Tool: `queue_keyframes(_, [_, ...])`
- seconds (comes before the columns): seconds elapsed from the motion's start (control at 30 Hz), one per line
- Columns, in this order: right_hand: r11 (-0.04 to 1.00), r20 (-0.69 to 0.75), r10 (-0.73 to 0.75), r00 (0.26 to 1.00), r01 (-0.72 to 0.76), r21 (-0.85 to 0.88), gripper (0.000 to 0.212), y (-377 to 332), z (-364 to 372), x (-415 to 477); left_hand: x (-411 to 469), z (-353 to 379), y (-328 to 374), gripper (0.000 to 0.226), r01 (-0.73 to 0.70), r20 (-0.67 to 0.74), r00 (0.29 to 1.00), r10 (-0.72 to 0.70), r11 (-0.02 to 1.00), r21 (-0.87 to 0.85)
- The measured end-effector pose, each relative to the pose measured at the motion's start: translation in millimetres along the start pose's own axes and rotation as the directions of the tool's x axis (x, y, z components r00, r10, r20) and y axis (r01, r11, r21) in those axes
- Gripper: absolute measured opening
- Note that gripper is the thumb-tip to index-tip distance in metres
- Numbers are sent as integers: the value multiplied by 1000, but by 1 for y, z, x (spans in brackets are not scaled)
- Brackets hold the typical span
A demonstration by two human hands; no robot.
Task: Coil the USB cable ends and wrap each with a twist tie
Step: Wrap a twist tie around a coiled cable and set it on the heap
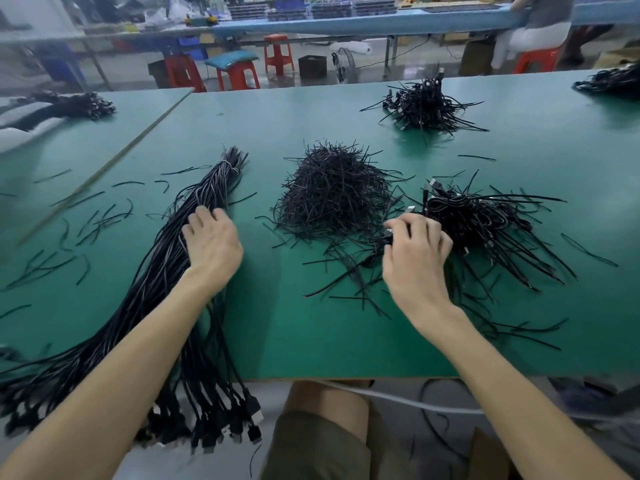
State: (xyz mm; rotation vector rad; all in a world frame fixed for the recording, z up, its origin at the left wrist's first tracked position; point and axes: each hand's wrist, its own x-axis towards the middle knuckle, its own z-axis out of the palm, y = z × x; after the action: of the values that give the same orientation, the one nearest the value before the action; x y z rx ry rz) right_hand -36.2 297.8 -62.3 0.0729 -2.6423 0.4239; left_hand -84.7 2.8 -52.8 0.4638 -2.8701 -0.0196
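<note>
Head camera is the only view I have, and it looks down at a green table (311,341) with both of my bare arms reaching out over it. My left hand (213,242) lies flat on top of a long bundle of USB cables (162,289), with its fingers loose and spread, not gripping anything. That bundle runs at a slant from the far side of the table to the near edge. A thin pale tie (228,165) holds it together near the far end, and its black plugs (221,427) hang down past the near edge. My right hand (415,251) has its fingers curled round a black cable end (388,234), right at the near left edge of a pile of coiled cables (485,220). Between my two hands, a bit farther away, sits a big heap of twist ties (332,195). Some loose ties (97,220) lie scattered on the left part of the table, and a few more lie near my right hand. A second, smaller pile of cables (426,102) sits well behind the right one. Past the table I can see red stools (239,76) on the floor and a person (540,26) sitting at a long blue bench (346,24). A white cord (398,398) runs under the near edge of the table, over my lap.
</note>
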Motion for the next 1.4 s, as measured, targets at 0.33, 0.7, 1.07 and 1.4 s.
queue_keyframes(0.33, [988,132,-148,980,141,57,33,-29,15,-29,-13,2,-11,21,-130,-38,990,134,987,98])
queue_keyframes(0.7, [967,96,-221,970,206,148,37,-44,12,-33,-51,-10,6,14,-257,-81,966,245,946,-197])
queue_keyframes(1.07, [625,399,-180,899,-209,753,30,-118,21,-22,-45,-22,-11,9,-199,-18,975,223,827,-525])
queue_keyframes(1.4, [935,544,-186,818,-23,354,38,-181,47,-4,-43,-15,-27,30,-264,-158,960,232,937,-230])
